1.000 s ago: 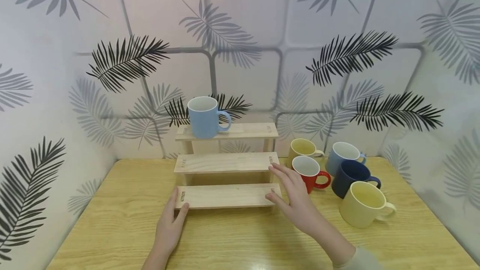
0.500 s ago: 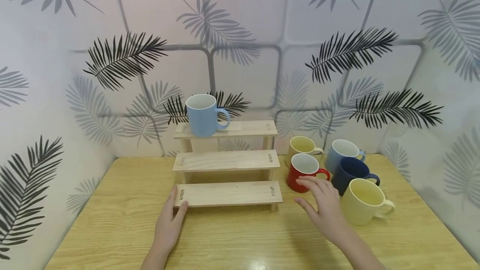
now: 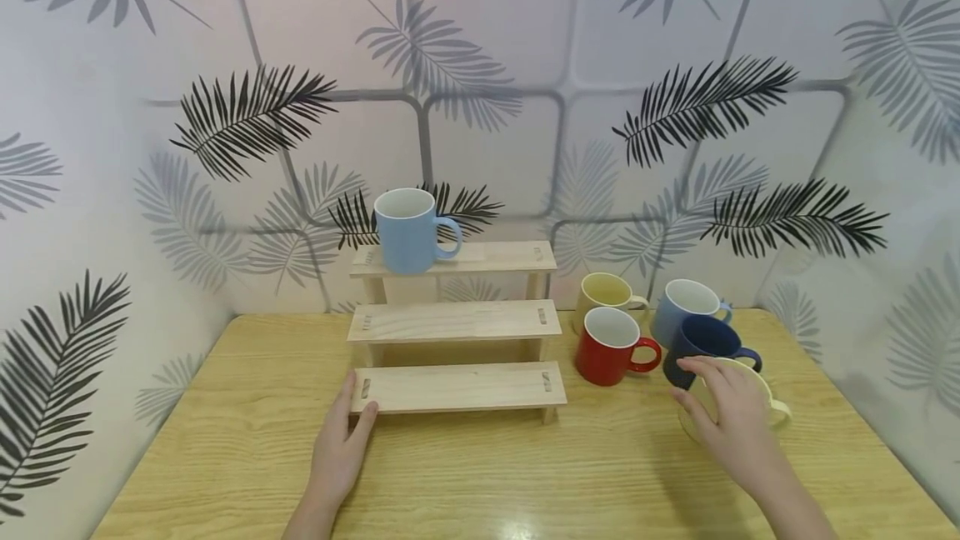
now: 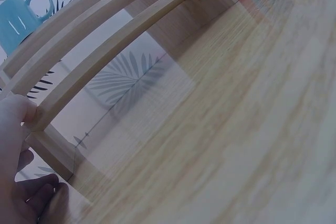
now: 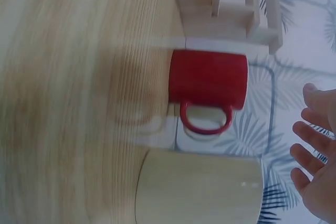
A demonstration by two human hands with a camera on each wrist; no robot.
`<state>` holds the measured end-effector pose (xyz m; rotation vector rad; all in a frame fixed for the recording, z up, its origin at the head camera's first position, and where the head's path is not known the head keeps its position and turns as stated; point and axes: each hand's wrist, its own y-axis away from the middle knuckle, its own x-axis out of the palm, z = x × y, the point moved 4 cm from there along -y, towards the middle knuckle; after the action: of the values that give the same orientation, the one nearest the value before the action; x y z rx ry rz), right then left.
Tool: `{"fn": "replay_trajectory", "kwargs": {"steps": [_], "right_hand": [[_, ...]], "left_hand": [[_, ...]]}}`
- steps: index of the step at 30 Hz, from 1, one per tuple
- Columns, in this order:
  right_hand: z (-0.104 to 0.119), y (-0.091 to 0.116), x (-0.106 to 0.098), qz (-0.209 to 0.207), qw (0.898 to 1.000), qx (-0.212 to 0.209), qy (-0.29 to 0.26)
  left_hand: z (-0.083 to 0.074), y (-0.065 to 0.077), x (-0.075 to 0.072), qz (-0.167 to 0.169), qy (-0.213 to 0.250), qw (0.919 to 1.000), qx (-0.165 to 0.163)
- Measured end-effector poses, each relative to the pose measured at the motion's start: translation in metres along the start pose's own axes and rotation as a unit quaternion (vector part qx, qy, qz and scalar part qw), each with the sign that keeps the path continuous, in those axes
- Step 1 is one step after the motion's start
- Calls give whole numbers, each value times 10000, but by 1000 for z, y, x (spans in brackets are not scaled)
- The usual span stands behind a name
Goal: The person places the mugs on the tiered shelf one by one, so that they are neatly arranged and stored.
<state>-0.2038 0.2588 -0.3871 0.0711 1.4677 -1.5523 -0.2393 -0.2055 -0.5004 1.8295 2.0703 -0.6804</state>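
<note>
A three-tier wooden shelf rack [image 3: 461, 390] stands on the table, a light blue mug [image 3: 407, 232] upright on its top tier at the left. My left hand [image 3: 339, 444] holds the left end of the lowest tier, thumb at the front edge; the left wrist view shows the thumb [image 4: 23, 109] on the board's corner. Over at the right, my right hand [image 3: 731, 423] hovers above a pale yellow mug [image 3: 759, 390], overlapping much of it. In the right wrist view its fingers [image 5: 310, 132] are spread and hold nothing, level with the rim of that mug [image 5: 199, 192].
A red mug [image 3: 600, 361] stands right of the rack, a yellow mug [image 3: 585, 307] behind it. Beside them are a dark blue mug [image 3: 690, 357] and another light blue mug [image 3: 667, 327]. Leaf-patterned walls [image 3: 495, 165] enclose the table [image 3: 450, 482] at the back and sides.
My right hand has moved rightward from the rack's right end, past the red mug, to over the pale yellow mug. The left hand has stayed on the rack.
</note>
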Motion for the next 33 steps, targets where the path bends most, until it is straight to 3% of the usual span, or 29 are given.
{"fn": "replay_trajectory", "kwargs": {"steps": [4,11,24,33], "right_hand": [[-15,4,-11,218,9990,258,291],[-39,7,-31,206,9984,213,484],[-90,30,-47,788,9898,1163,256],[-107,46,-41,895,9766,1771,-829]], "left_hand": [[2,1,1,27,15,10000,-36],[1,4,0,28,6,10000,-67],[1,0,0,12,-54,10000,-22],[3,-1,1,13,-46,10000,-9]]}}
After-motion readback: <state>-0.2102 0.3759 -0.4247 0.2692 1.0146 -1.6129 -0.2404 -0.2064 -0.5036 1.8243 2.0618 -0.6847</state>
